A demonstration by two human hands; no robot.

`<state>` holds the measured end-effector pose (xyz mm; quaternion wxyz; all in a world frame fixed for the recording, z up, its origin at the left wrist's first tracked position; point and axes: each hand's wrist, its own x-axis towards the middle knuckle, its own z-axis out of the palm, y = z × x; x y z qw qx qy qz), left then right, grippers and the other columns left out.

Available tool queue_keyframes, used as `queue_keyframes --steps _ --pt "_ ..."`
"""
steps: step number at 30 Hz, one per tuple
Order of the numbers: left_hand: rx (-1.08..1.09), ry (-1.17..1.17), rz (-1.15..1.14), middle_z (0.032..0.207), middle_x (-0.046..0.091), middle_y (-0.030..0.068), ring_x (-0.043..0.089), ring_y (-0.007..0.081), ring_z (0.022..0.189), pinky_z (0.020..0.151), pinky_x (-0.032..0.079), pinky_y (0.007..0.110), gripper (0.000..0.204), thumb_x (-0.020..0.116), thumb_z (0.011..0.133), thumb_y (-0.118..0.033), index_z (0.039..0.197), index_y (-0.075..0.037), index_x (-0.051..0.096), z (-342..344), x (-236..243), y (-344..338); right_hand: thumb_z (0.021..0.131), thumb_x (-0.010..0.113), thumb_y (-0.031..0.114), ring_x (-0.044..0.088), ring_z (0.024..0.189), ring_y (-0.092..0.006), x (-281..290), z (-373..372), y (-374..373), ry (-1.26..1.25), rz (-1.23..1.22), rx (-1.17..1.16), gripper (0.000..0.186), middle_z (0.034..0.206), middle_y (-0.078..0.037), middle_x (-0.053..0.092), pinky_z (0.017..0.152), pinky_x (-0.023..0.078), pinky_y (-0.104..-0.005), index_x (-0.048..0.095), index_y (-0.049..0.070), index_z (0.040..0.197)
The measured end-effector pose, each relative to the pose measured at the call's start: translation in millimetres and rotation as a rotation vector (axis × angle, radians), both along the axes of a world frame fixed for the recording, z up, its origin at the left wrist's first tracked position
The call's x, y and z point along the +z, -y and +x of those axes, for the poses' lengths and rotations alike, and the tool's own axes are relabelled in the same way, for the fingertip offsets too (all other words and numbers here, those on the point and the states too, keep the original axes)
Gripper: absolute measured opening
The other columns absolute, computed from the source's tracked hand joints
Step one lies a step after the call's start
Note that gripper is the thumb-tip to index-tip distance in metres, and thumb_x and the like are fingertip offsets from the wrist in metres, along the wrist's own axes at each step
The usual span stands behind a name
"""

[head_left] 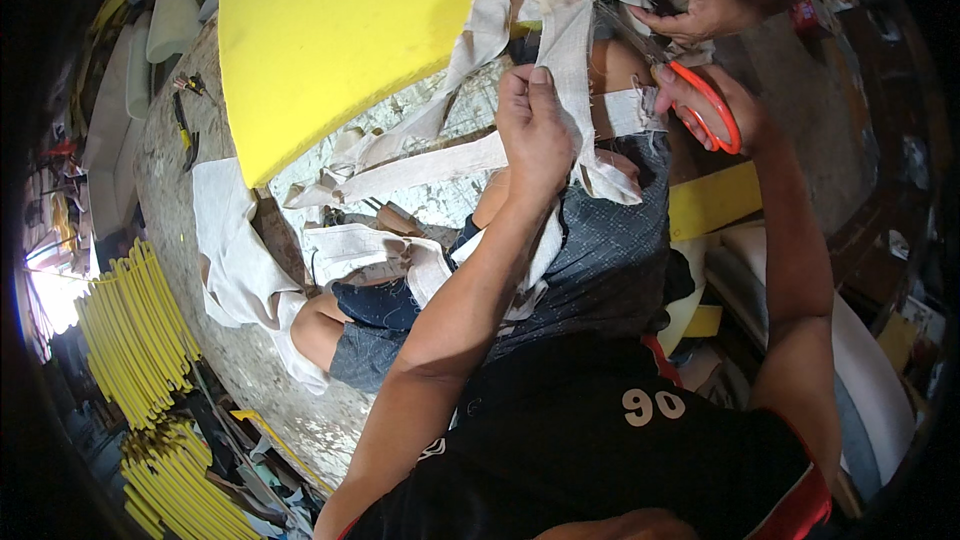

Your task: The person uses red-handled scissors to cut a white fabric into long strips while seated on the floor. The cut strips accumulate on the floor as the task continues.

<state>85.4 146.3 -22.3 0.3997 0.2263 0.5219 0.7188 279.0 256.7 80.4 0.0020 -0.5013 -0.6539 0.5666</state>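
Observation:
My left hand (537, 130) is closed on a strip of off-white fabric (570, 55) with frayed edges. In my right hand (725, 110) is a pair of scissors (722, 105) with orange handles, its blades pointing up and left toward the cloth. The far end of the cloth is near another person's hands (700, 12), one of which seems to touch it. Long loose strips (430, 162) of the same fabric trail left across the work surface and over my lap. More off-white cloth (235, 240) hangs at the left, beside my knee.
A large yellow foam sheet (350, 30) lies across the far side of the worn surface (175, 190). Pliers (185, 130) rest near its left edge. Stacks of thin yellow foam pieces (140, 335) stand at the lower left. A yellow foam block (715, 200) lies to my right.

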Motion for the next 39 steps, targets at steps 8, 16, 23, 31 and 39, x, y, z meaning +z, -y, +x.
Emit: queue_keyframes --steps 8,16,23,31,39 --pt "-0.013 0.0 -0.019 0.076 0.048 -0.0043 0.039 0.0042 0.069 0.06 0.035 0.022 0.018 0.05 0.109 -0.018 0.1 -0.003 0.055 -1 0 2 0.088 0.062 0.072 0.048 0.046 -0.0068 -2 0 -1 -0.041 -0.005 0.014 0.067 0.057 0.004 0.048 0.044 0.041 -0.0232 0.067 0.006 0.084" --pt "-0.1 0.13 0.01 0.071 0.049 -0.0049 0.04 0.0014 0.056 0.049 0.032 0.02 0.019 0.049 0.109 -0.021 0.101 -0.004 0.052 5 15 10 0.09 0.061 0.07 0.046 0.045 -0.0072 -1 3 0 -0.021 -0.002 -0.006 0.064 0.057 0.004 0.048 0.043 0.04 -0.0237 0.068 0.007 0.084" --pt "-0.132 0.034 0.041 0.067 0.049 -0.0045 0.039 0.0014 0.052 0.045 0.032 0.02 0.02 0.049 0.11 -0.022 0.103 -0.004 0.053 7 17 10 0.092 0.06 0.068 0.048 0.047 -0.0074 14 9 8 0.051 0.009 -0.067 0.062 0.058 0.003 0.048 0.045 0.04 -0.0237 0.066 0.006 0.086" --pt "-0.136 -0.025 0.102 0.067 0.047 -0.0053 0.039 0.0014 0.05 0.043 0.031 0.02 0.021 0.051 0.109 -0.023 0.102 -0.004 0.055 11 11 9 0.096 0.058 0.063 0.048 0.049 -0.007 30 13 26 0.079 0.041 -0.087 0.057 0.061 0.003 0.049 0.046 0.04 -0.0238 0.065 0.006 0.089" --pt "-0.146 -0.036 0.082 0.067 0.045 -0.0058 0.036 0.0006 0.054 0.046 0.029 0.02 0.02 0.047 0.11 -0.02 0.1 -0.003 0.054 12 19 13 0.096 0.057 0.063 0.05 0.05 -0.0071 26 23 34 0.078 0.042 -0.087 0.059 0.062 0.003 0.049 0.048 0.041 -0.0231 0.065 0.005 0.09"
